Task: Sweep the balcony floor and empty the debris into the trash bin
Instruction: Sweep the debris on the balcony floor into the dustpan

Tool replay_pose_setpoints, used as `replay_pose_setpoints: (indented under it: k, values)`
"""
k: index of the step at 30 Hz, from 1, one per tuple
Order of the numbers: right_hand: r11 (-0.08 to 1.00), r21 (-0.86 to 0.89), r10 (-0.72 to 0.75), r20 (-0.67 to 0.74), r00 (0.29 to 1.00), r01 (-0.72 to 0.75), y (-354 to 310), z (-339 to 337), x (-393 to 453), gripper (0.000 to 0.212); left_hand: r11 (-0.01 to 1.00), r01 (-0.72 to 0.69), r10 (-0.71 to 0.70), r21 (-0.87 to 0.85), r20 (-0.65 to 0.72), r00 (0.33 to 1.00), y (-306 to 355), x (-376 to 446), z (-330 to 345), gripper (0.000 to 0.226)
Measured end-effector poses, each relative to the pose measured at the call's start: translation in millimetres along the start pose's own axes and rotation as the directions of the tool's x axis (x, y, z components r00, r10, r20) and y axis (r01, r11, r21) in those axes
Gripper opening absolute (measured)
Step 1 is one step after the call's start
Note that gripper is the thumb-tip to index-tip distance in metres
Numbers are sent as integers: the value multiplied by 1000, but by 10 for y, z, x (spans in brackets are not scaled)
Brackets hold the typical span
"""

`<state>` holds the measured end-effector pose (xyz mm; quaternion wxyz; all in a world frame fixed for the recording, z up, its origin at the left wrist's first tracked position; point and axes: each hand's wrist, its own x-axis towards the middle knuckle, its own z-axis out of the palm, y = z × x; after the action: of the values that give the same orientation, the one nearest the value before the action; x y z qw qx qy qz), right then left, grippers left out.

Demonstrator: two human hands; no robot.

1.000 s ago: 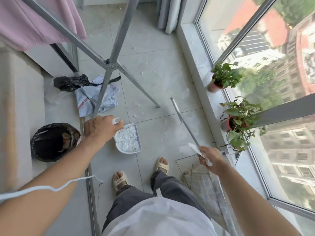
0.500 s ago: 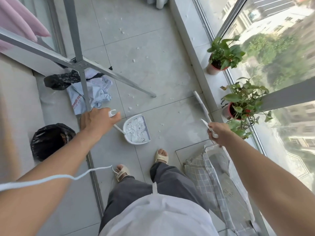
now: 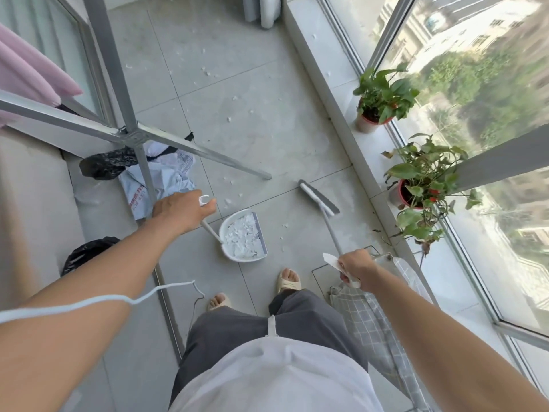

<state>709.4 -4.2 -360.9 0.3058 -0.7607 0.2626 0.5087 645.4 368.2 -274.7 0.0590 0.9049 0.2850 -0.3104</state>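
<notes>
My left hand [image 3: 181, 211] grips the top of the long handle of a white dustpan [image 3: 244, 235], which rests on the grey tile floor in front of my feet and is full of white scraps. My right hand [image 3: 355, 267] holds the broom [image 3: 319, 197] by its handle; the grey brush head touches the floor to the right of the dustpan. White debris bits [image 3: 228, 118] lie scattered over the tiles farther ahead. The trash bin with a black liner [image 3: 86, 255] stands at the left, partly hidden behind my left forearm.
A metal drying-rack frame [image 3: 139, 138] crosses the left side, one leg ending on the floor near the dustpan. A black bag [image 3: 107, 163] and crumpled white bag [image 3: 166, 179] lie under it. Two potted plants [image 3: 378, 99] [image 3: 421, 179] sit on the window ledge. A checked cloth [image 3: 365, 319] hangs at my right.
The view has shifted forward along the balcony. The broom head has come down onto the floor right of the dustpan. The dustpan has moved slightly right, away from the bin.
</notes>
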Motion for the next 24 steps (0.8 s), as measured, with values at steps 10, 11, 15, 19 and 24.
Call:
replay_pose_setpoints:
  k: [10,11,15,19,24]
  values:
    - [995,73,66,72,995,-71,298,442,-590,9,985,-151,155,-77,41,987,-133,244,119,62]
    - [991,102,74,91,993,-83,327,534,-638,11,982,-167,171,-92,41,984,-182,257,126,61]
    - [946,302,77,137,988,-115,474,622,-740,15,970,-195,203,-146,41,978,-351,346,144,62]
    - [893,434,100,65,993,-119,609,861,-919,18,958,-231,240,-171,33,970,-624,383,132,64]
    - [853,511,159,-50,986,-112,519,1566,-1043,14,949,-253,265,-189,40,963,-881,372,165,66]
